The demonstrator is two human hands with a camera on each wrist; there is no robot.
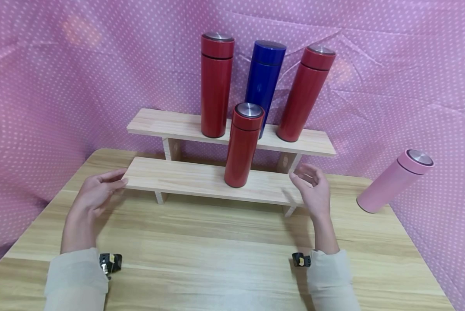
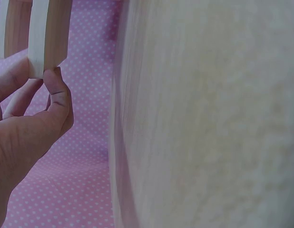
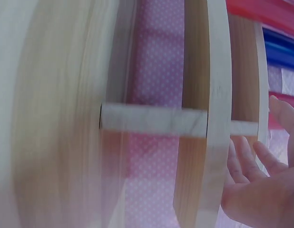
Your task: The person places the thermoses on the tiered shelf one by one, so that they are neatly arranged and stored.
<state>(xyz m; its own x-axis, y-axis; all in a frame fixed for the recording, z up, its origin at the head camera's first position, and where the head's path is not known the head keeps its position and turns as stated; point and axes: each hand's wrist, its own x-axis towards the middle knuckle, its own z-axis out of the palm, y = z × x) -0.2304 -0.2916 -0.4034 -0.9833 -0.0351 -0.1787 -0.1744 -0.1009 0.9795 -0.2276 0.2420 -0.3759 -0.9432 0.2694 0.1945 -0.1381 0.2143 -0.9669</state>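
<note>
A two-step wooden display shelf (image 1: 178, 175) stands on the table. My left hand (image 1: 96, 192) pinches the left end of its lower board (image 2: 36, 45) between thumb and fingers. Over the right end of that board hovers my right hand (image 1: 314, 190), fingers loosely bent and holding nothing; in the right wrist view its fingers (image 3: 247, 161) are beside the boards. A shorter red thermos bottle (image 1: 243, 151) stands upright on the lower board. The upper board carries a tall red bottle (image 1: 216, 90), a blue bottle (image 1: 264, 77) partly hidden behind the shorter one, and another red bottle (image 1: 306, 95).
To the right of the shelf, a pink thermos bottle (image 1: 395, 181) stands on the wood-grain table (image 1: 216, 259). A pink polka-dot cloth (image 1: 100, 65) hangs behind and around the table. Both wrists wear small black cameras.
</note>
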